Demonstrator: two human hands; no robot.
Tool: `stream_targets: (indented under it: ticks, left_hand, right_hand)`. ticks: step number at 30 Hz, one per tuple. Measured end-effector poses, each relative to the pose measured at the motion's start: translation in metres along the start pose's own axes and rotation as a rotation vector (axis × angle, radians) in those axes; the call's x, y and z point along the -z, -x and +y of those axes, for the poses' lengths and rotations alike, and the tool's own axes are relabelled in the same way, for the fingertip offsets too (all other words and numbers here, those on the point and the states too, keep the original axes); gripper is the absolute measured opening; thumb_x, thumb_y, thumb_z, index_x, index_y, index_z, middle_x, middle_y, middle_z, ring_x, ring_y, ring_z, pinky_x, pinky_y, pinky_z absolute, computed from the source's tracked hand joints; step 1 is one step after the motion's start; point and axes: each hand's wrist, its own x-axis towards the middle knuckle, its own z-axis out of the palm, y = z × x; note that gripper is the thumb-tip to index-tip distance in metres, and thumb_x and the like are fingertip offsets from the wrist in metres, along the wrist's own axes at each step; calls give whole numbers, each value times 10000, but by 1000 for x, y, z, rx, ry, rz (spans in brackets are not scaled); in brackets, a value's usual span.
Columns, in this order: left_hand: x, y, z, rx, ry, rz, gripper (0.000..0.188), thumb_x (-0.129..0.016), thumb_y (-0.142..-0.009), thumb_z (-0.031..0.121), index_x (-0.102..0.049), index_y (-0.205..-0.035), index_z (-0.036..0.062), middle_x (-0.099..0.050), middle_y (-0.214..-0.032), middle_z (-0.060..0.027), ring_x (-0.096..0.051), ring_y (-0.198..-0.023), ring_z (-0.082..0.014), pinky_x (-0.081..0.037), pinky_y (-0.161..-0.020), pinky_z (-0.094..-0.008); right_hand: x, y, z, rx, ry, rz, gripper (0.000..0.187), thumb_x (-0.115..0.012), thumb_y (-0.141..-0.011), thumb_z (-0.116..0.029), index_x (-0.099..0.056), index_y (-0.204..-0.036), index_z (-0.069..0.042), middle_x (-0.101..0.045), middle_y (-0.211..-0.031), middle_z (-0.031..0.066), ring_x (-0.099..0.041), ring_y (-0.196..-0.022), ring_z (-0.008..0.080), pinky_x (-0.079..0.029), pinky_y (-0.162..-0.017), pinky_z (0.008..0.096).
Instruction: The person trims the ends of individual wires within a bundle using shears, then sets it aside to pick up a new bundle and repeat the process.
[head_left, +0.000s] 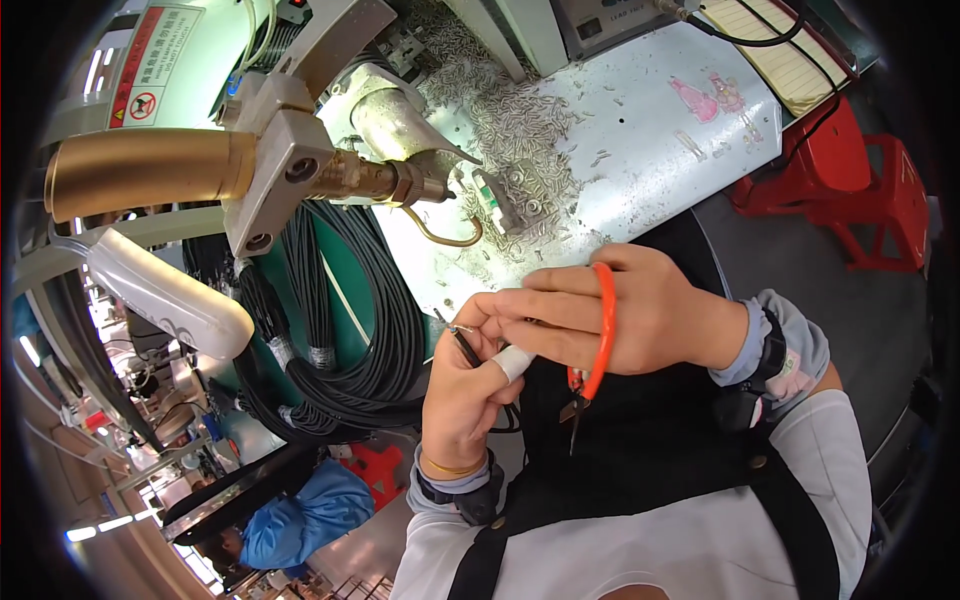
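Left hand (pixel 462 388) pinches a black wire (pixel 465 348) near its shiny end, close to the edge of the surface (pixel 640 120). Right hand (pixel 635 312) holds red pliers (pixel 605 345), with a handle across its fingers and the tip pointing down by the black apron (pixel 640 430). Its fingers meet the left hand's. Little metal bits (pixel 535 130) litter the surface, and a big black coil (pixel 400 335) lies to the left.
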Motion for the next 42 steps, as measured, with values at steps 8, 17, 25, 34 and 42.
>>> stream_targets:
  ticks: [8, 17, 25, 34, 42]
  left_hand:
    - [3, 1, -6, -30, 5, 0, 128, -516, -780, -7, -469, -898, 6, -461, -632, 1, -285, -414, -15, -182, -350, -148]
    - [-11, -3, -23, -431, -480, 271, 97, -586, -763, -6, -518, -832, -5, -503, -622, 2, -346, -418, -20, -222, -349, -166]
    - [-6, -5, -25, -233, -227, 236, 73, -555, -785, 5, -509, -839, -9, -475, -598, 9, -319, -406, -19, -206, -345, -167]
    - [-8, 0, -14, -51, 217, 25, 44, -501, -813, 21, -472, -841, 2, -364, -552, 27, -259, -394, -19, -155, -332, -164]
    - [-10, -1, -32, -503, -518, 279, 201, -553, -750, -88, -499, -926, -5, -551, -727, -39, -481, -553, -51, -374, -464, -167]
  right_hand:
    - [-10, 15, 7, -174, -335, 20, 181, -673, -685, -120, -589, -843, -93, -634, -859, 38, -615, -630, 148, -450, -462, 233]
    - [-10, 17, -1, -229, -164, 23, 209, -674, -687, -101, -559, -858, -65, -631, -838, 48, -596, -585, 148, -454, -465, 239]
    - [-14, 20, 3, -173, -183, 31, 217, -668, -685, -95, -565, -873, -65, -633, -842, 40, -593, -581, 142, -452, -467, 232]
    - [-16, 22, 6, -119, -199, 113, 180, -632, -704, -109, -561, -866, -81, -639, -873, 38, -591, -592, 106, -442, -467, 213]
    - [-14, 18, -8, -205, -26, 26, 162, -603, -701, -36, -533, -840, -82, -639, -891, 57, -614, -655, 156, -457, -538, 220]
